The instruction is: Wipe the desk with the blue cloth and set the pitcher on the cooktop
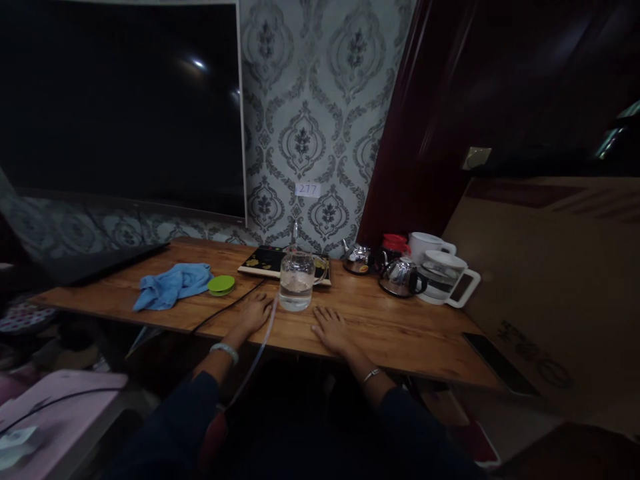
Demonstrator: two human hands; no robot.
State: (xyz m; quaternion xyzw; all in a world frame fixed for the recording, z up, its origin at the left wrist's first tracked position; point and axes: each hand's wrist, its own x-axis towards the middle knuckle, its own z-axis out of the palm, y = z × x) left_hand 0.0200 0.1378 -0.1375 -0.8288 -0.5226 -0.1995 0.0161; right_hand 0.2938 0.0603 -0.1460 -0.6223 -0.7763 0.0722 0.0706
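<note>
A clear glass jug [296, 288], part filled with water, stands upright on the wooden table [390, 333], its handle to the right. On the jug's left, my left hand [254, 312] lies palm down with fingers stretched out, holding nothing. My right hand [331, 328] rests flat on the wood just right of the jug, fingers apart and bare of any object. Between my left hand and the jug runs a thin clear tube [269, 330], hanging over the front edge. Behind the jug sits a black induction cooker [265, 259] with gold flower patterns.
A blue cloth [175, 283] and a green round lid [221, 285] lie at left. Two metal kettles [357, 259] [400, 277], a red-lidded pot [395, 241] and white-handled jugs [440, 277] stand at right. A black cable [227, 307] crosses the table. A phone [500, 363] lies by the cardboard [545, 287].
</note>
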